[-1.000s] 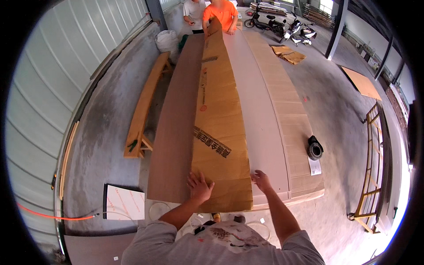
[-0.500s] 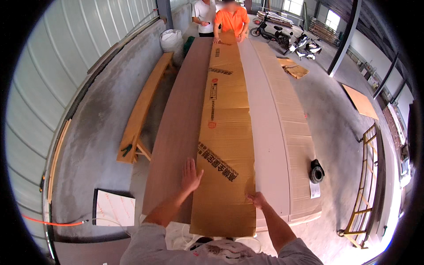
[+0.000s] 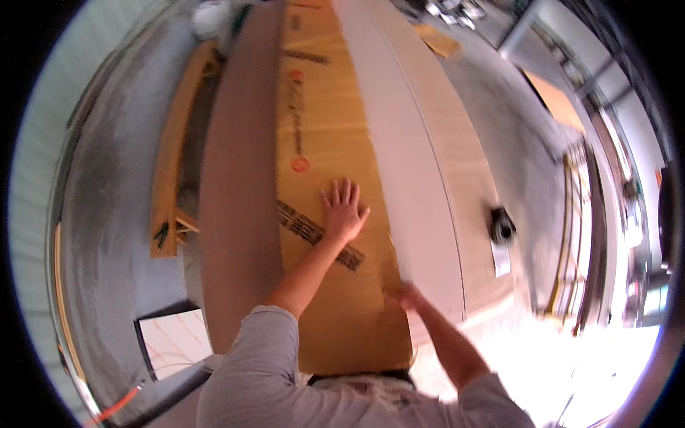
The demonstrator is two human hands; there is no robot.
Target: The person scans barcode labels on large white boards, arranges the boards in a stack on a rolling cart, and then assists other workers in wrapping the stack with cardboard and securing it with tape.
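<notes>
A long brown cardboard sheet (image 3: 332, 143) with dark printing runs lengthwise along a stack of flat panels. My left hand (image 3: 344, 212) lies flat on it with fingers spread, holding nothing. At the sheet's right edge is my right hand (image 3: 408, 295), smeared by motion; whether its fingers pinch anything cannot be made out. A dark brownish panel (image 3: 239, 150) shows left of the sheet, and a pale pinkish panel (image 3: 417, 185) right of it. Farther right lies more cardboard (image 3: 464, 171), bearing a black roll-like object (image 3: 502, 225) and a white paper slip (image 3: 501, 260).
A wooden bench (image 3: 171, 157) with something green on its near end stands to the left. Near the lower left lies a white sheet (image 3: 173, 341) beside an orange hose (image 3: 118, 406). A yellow metal frame (image 3: 571, 235) is on the right; a cardboard scrap (image 3: 437, 41) lies on the floor beyond.
My left hand has moved from the sheet's left edge onto its middle. My right hand has shifted slightly up along the right edge. The view has tilted down, and the two people at the far end are out of frame.
</notes>
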